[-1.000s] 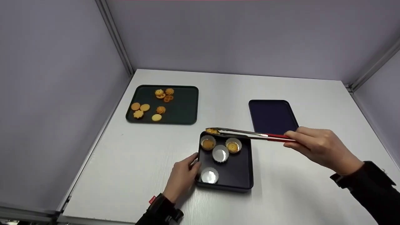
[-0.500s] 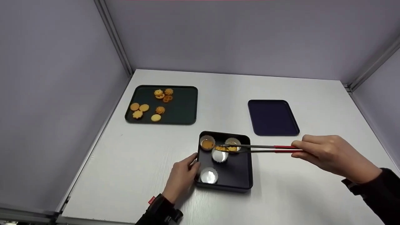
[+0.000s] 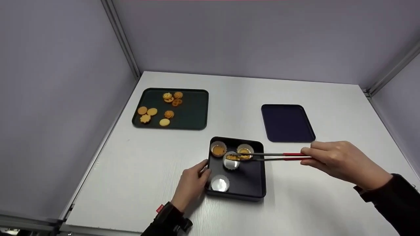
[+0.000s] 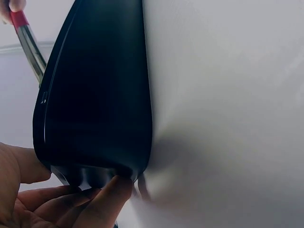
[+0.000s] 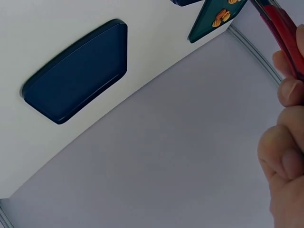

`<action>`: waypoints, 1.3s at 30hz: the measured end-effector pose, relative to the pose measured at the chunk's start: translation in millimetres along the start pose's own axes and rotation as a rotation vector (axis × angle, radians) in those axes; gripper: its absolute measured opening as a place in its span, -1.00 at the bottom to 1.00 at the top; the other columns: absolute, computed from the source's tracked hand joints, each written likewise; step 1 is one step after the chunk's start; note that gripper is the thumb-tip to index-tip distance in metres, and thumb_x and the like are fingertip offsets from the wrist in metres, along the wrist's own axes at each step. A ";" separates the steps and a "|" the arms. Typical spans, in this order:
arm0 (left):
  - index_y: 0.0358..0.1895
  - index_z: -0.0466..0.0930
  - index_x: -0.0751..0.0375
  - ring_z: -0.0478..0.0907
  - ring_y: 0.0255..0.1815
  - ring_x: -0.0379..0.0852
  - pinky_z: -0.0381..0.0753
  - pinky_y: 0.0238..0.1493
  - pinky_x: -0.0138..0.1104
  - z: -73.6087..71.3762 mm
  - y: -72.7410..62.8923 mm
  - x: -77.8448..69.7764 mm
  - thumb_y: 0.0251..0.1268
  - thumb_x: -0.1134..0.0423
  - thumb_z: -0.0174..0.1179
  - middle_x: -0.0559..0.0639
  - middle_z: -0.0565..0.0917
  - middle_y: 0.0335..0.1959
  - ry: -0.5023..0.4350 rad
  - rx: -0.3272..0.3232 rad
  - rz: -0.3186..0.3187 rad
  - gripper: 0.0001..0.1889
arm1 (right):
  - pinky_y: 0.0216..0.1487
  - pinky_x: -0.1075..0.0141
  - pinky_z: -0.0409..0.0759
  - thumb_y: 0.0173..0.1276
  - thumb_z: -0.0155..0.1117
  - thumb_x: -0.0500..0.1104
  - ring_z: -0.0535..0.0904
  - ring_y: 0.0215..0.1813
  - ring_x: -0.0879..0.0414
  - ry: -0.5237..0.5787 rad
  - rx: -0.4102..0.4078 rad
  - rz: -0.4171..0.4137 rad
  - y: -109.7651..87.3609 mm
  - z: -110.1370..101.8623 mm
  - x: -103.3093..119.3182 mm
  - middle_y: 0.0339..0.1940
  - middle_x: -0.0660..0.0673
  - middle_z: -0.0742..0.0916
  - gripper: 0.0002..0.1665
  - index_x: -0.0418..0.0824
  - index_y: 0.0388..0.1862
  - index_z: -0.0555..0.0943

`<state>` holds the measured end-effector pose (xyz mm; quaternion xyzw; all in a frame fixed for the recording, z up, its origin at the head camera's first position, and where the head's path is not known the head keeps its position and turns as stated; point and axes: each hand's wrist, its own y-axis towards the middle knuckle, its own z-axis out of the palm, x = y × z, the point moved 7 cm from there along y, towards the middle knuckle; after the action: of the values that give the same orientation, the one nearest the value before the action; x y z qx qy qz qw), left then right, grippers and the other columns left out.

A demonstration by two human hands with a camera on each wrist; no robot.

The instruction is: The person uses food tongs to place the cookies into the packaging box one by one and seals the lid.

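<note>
My right hand [image 3: 341, 160] holds metal tongs [image 3: 267, 156] by their red handles. Between the tips sits a small golden cookie [image 3: 232, 157], over the middle foil cup [image 3: 231, 166] of the dark square tin [image 3: 246, 180]. Whether the cookie touches the cup cannot be told. At the tin's left side, my left hand [image 3: 192, 183] grips the wall; the left wrist view has its thumb by the rim and fingers [image 4: 107, 202] on the outer wall. Cookies lie in the back left cup [image 3: 218, 150] and back right cup [image 3: 245, 149]. The front left cup [image 3: 220, 184] shows bare silver.
A dark green tray [image 3: 193, 113] with several cookies [image 3: 152, 111] of different shapes lies at the back left. At the back right is a flat navy tray [image 3: 287, 123]. Grey panels [image 3: 246, 39] border the white table [image 3: 137, 183] at the back and sides.
My right hand has brought the tongs and cookie from above the tin's back left edge down and forward, then slightly left, over the middle cup. The left hand stays on the tin.
</note>
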<state>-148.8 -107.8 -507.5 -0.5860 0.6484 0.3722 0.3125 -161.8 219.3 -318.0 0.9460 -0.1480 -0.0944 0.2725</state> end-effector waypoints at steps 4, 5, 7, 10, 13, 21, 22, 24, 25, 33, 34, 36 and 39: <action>0.33 0.54 0.41 0.68 0.14 0.07 0.71 0.05 -0.13 -1.1 1.4 -0.8 0.51 0.27 0.19 0.28 0.66 0.20 -0.002 0.000 0.013 -0.57 | -0.63 0.61 0.17 0.64 0.07 0.10 0.18 -0.59 0.44 -0.001 0.001 -0.011 2.6 0.8 -0.7 -0.57 0.16 0.42 -0.55 -0.13 -0.38 0.62; 0.33 0.54 0.41 0.68 0.13 0.06 0.71 0.04 -0.13 -1.5 1.7 -1.1 0.51 0.27 0.19 0.28 0.66 0.19 0.000 -0.001 0.014 -0.57 | -0.64 0.61 0.18 0.64 0.07 0.10 0.18 -0.59 0.44 -0.003 0.003 -0.013 3.2 1.2 -1.0 -0.57 0.16 0.42 -0.55 -0.14 -0.38 0.62; 0.33 0.54 0.41 0.69 0.10 0.04 0.71 0.04 -0.14 -2.1 2.4 -1.2 0.51 0.26 0.20 0.29 0.66 0.19 0.000 -0.002 0.011 -0.57 | -0.64 0.60 0.19 0.64 0.06 0.10 0.19 -0.58 0.44 -0.004 0.007 -0.014 4.3 2.2 -1.8 -0.57 0.16 0.42 -0.55 -0.14 -0.38 0.62; 0.35 0.53 0.39 0.70 0.05 -0.02 0.71 0.01 -0.18 -2.5 2.9 -0.5 0.52 0.25 0.19 0.27 0.66 0.20 -0.005 0.001 -0.004 -0.56 | -0.64 0.59 0.19 0.65 0.06 0.10 0.19 -0.58 0.44 -0.011 0.012 -0.017 5.3 3.9 -2.7 -0.57 0.16 0.41 -0.55 -0.14 -0.37 0.62; 0.35 0.53 0.38 0.70 0.02 -0.07 0.71 -0.02 -0.22 -2.1 2.4 0.7 0.52 0.24 0.19 0.27 0.65 0.21 -0.013 0.006 -0.015 -0.56 | -0.64 0.60 0.20 0.65 0.06 0.09 0.18 -0.59 0.44 -0.013 0.017 -0.024 5.6 6.0 -3.1 -0.57 0.16 0.40 -0.55 -0.14 -0.37 0.62; 0.35 0.53 0.37 0.69 0.12 0.07 0.70 0.08 -0.14 -0.9 0.5 2.2 0.52 0.25 0.19 0.27 0.65 0.22 -0.010 0.008 -0.021 -0.56 | -0.66 0.58 0.20 0.65 0.04 0.10 0.17 -0.59 0.44 -0.022 0.035 -0.038 5.6 11.5 -3.1 -0.56 0.15 0.38 -0.55 -0.14 -0.35 0.61; 0.35 0.53 0.38 0.68 0.15 0.08 0.69 0.10 -0.12 -0.6 0.4 2.0 0.52 0.25 0.19 0.27 0.65 0.21 -0.010 0.008 -0.018 -0.56 | -0.66 0.58 0.20 0.65 0.03 0.10 0.17 -0.59 0.44 -0.024 0.037 -0.037 5.4 11.9 -3.2 -0.56 0.15 0.37 -0.55 -0.14 -0.35 0.61; 0.35 0.53 0.39 0.68 0.14 0.10 0.69 0.11 -0.11 -0.2 0.3 1.2 0.52 0.26 0.19 0.28 0.65 0.20 -0.012 0.008 -0.009 -0.56 | -0.66 0.58 0.20 0.65 0.03 0.11 0.17 -0.60 0.44 -0.028 0.038 -0.029 4.9 12.3 -3.7 -0.56 0.16 0.38 -0.54 -0.14 -0.36 0.61; 0.34 0.53 0.39 0.68 0.14 0.10 0.69 0.11 -0.11 -0.1 0.2 0.6 0.52 0.26 0.19 0.29 0.66 0.19 -0.013 0.007 -0.003 -0.56 | -0.66 0.58 0.20 0.65 0.03 0.11 0.17 -0.60 0.44 -0.030 0.037 -0.025 4.6 12.1 -3.9 -0.56 0.16 0.38 -0.54 -0.13 -0.36 0.61; 0.33 0.55 0.40 0.68 0.13 0.10 0.69 0.09 -0.12 -0.3 0.0 -0.7 0.51 0.28 0.21 0.29 0.67 0.18 -0.015 -0.002 0.012 -0.57 | -0.65 0.60 0.19 0.64 0.05 0.10 0.19 -0.60 0.45 -0.001 0.030 -0.020 5.3 7.6 -2.9 -0.56 0.16 0.41 -0.56 -0.14 -0.34 0.62; 0.33 0.55 0.39 0.68 0.14 0.10 0.69 0.09 -0.12 -0.4 -0.1 -0.6 0.50 0.28 0.21 0.29 0.67 0.18 -0.016 -0.003 0.010 -0.58 | -0.64 0.60 0.19 0.64 0.06 0.10 0.19 -0.60 0.45 0.006 0.030 -0.020 5.4 6.9 -2.6 -0.56 0.16 0.41 -0.57 -0.14 -0.33 0.63; 0.33 0.55 0.39 0.68 0.14 0.10 0.69 0.10 -0.12 -0.6 -0.3 -0.5 0.50 0.28 0.21 0.29 0.67 0.18 -0.017 -0.004 0.008 -0.58 | -0.64 0.61 0.19 0.64 0.07 0.10 0.18 -0.59 0.46 0.022 0.029 -0.018 5.0 5.2 -2.3 -0.56 0.16 0.41 -0.57 -0.14 -0.32 0.64; 0.33 0.55 0.39 0.68 0.13 0.09 0.70 0.08 -0.13 -0.5 -0.6 0.1 0.50 0.28 0.21 0.29 0.67 0.18 -0.021 -0.002 0.006 -0.57 | -0.63 0.62 0.20 0.63 0.09 0.10 0.18 -0.58 0.47 0.032 0.030 -0.011 3.9 3.3 -2.2 -0.55 0.17 0.42 -0.57 -0.14 -0.31 0.66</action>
<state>-148.2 -108.2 -507.4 -0.5805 0.6465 0.3797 0.3177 -165.6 215.2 -318.4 0.9521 -0.1400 -0.0787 0.2603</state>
